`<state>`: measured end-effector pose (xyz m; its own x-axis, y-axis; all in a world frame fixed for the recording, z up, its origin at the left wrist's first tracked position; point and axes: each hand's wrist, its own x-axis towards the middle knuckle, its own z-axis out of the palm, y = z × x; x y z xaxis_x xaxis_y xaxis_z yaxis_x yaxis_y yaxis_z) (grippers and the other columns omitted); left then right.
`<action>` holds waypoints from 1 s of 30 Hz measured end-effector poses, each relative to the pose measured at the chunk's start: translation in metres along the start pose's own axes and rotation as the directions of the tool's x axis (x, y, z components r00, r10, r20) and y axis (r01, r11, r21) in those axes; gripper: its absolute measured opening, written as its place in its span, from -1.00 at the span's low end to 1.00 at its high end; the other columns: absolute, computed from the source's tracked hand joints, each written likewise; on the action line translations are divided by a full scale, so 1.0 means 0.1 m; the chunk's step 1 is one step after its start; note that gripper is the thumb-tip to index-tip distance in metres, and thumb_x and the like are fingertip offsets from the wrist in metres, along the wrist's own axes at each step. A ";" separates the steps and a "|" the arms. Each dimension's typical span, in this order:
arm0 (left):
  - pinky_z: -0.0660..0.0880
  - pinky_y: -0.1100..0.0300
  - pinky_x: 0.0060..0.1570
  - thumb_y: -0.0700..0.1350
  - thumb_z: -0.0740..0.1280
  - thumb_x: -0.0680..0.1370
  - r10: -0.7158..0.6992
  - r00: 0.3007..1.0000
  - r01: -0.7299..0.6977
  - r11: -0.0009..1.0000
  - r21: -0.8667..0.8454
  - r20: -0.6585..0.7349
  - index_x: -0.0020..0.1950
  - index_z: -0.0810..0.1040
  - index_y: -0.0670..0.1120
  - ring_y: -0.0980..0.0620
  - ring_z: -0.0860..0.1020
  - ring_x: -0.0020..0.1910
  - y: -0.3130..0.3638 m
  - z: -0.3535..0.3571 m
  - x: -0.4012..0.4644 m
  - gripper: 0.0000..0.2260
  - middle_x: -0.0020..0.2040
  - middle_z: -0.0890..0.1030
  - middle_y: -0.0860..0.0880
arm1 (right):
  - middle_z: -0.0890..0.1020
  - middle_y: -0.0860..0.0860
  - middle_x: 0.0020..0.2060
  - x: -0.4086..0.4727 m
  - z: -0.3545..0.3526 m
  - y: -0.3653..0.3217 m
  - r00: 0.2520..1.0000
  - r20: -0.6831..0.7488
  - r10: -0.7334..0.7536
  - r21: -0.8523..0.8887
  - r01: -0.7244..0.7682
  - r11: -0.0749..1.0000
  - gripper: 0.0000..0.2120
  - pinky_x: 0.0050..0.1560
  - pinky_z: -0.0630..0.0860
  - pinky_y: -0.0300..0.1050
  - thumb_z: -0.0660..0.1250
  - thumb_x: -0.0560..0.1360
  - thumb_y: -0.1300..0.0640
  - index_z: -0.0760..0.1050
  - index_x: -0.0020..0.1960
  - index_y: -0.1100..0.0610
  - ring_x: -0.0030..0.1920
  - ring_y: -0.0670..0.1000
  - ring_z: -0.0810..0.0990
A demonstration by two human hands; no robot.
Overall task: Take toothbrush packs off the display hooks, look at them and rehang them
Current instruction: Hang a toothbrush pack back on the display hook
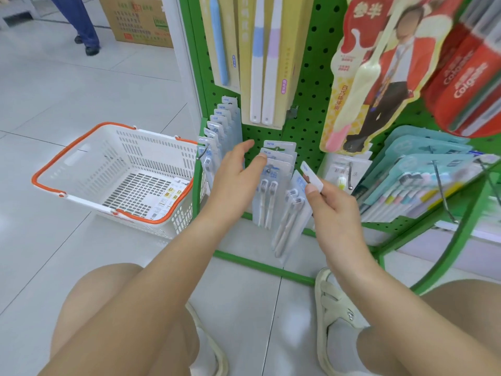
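I crouch before a green pegboard display [311,85]. My right hand [333,207] pinches the top tab of a pale blue toothbrush pack [292,213], which hangs tilted, off its hook. My left hand [235,177] is spread with relaxed fingers; its thumb touches the top of the front pack in a row of matching packs [273,169] hanging on a low hook. Another row of the same packs [219,126] hangs on a hook to the left.
A white shopping basket with orange handles [119,175] stands on the tiled floor at left, holding a flat card. Teal multi-packs [423,172] hang at right, red Colgate packs [469,71] above. Cardboard boxes [138,20] and a person's legs [78,23] are far left.
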<state>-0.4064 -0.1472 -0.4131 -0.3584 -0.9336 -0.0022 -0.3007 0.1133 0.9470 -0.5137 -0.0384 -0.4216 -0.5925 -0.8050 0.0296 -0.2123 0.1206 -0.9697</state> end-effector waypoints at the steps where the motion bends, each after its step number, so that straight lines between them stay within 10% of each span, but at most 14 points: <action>1: 0.29 0.13 0.38 -0.02 0.22 0.64 -0.011 1.000 0.012 1.000 -0.014 0.012 0.48 0.35 0.03 0.08 0.36 0.40 0.01 0.03 0.02 -0.61 0.45 0.38 0.04 | 0.59 0.12 -0.20 -0.01 0.01 0.02 0.999 -0.027 0.024 0.050 -0.022 0.998 -0.78 -0.19 0.37 -0.29 0.17 0.63 0.18 0.59 0.10 0.10 -0.19 -0.15 0.45; 6: 0.26 0.14 0.40 -0.06 0.19 0.65 0.016 0.998 -0.012 0.998 -0.060 0.062 0.49 0.31 0.12 0.12 0.33 0.42 0.01 0.13 0.03 -0.60 0.45 0.37 0.07 | 0.53 -0.08 0.27 0.04 0.11 0.18 0.988 -0.133 0.076 0.230 -0.044 0.972 -0.67 0.12 0.31 -0.62 0.13 0.64 0.23 0.44 0.37 0.08 0.19 -0.26 0.48; 15: 0.12 0.64 0.16 -0.09 0.15 0.67 0.175 0.983 -0.181 0.977 0.113 0.056 0.41 0.44 0.07 0.30 0.27 0.39 -0.04 0.25 0.04 -0.68 0.47 0.32 -0.02 | 0.46 -0.18 0.18 0.46 0.30 0.35 0.973 -0.223 0.065 0.210 -0.017 0.977 -0.66 -0.02 0.25 -0.68 0.06 0.67 0.21 0.41 0.39 0.07 0.10 -0.31 0.41; 19: 0.18 0.68 0.01 -0.11 0.16 0.67 0.256 0.966 -0.260 0.950 0.173 0.043 0.40 0.43 -0.01 0.62 0.32 0.06 -0.08 0.30 0.05 -0.70 0.37 0.44 0.01 | 0.53 -0.15 0.08 0.58 0.35 0.33 0.971 -0.232 0.057 0.173 -0.017 0.985 -0.67 0.00 0.36 -0.49 0.06 0.67 0.18 0.43 0.37 0.06 0.04 -0.21 0.49; 25: 0.10 0.68 0.12 -0.11 0.15 0.66 0.239 0.970 -0.242 0.957 0.160 0.040 0.50 0.30 0.09 0.28 0.25 0.39 -0.11 0.32 0.12 -0.61 0.49 0.33 0.05 | 0.43 -0.04 -0.31 0.81 0.37 0.24 0.959 -0.279 0.047 0.114 -0.016 0.993 -0.79 -0.19 0.29 -0.14 0.09 0.66 0.19 0.40 -0.12 0.09 -0.28 -0.06 0.39; 30: 0.21 0.44 0.22 -0.01 0.07 0.54 0.252 0.966 -0.258 0.944 0.205 0.051 0.41 0.41 0.08 0.16 0.29 0.42 -0.10 0.31 0.22 -0.55 0.44 0.38 0.03 | 0.53 0.23 -0.18 0.89 0.45 0.19 0.957 -0.288 0.036 0.123 -0.001 0.992 -0.80 -0.09 0.39 -0.02 0.10 0.64 0.21 0.46 -0.05 0.24 -0.17 0.13 0.48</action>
<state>-0.4387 -0.1580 -0.4328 -0.4674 -0.8561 0.2206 -0.3729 0.4172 0.8288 -0.5353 -0.1336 -0.4486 -0.7985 -0.5987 0.0627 -0.1147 0.0490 -0.9922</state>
